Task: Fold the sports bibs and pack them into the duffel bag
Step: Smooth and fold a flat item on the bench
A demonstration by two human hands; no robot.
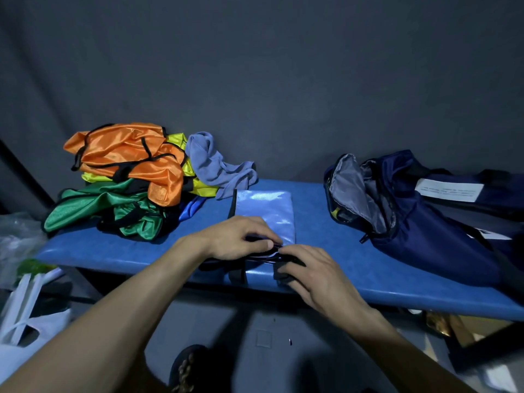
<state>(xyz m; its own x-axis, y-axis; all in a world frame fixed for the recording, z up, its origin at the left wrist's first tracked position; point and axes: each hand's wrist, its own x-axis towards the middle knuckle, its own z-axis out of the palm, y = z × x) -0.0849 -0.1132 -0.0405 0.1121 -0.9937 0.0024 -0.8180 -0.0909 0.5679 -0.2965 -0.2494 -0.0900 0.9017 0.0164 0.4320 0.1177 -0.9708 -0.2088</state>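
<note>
A light blue bib with black trim lies partly folded in the middle of the blue bench. My left hand pinches its near black-trimmed edge between thumb and fingers. Just to the right, my right hand grips the same edge, fingers curled over the black trim at the bench's front. A heap of unfolded bibs sits at the left: orange on top, yellow and green beneath, a pale blue one beside. The navy duffel bag lies open at the right, grey lining showing.
White plastic bags lie on the floor at the lower left. A cardboard box sits under the bench's right end. A dark curtain hangs behind the bench. Bare bench surface shows between the folded bib and the duffel.
</note>
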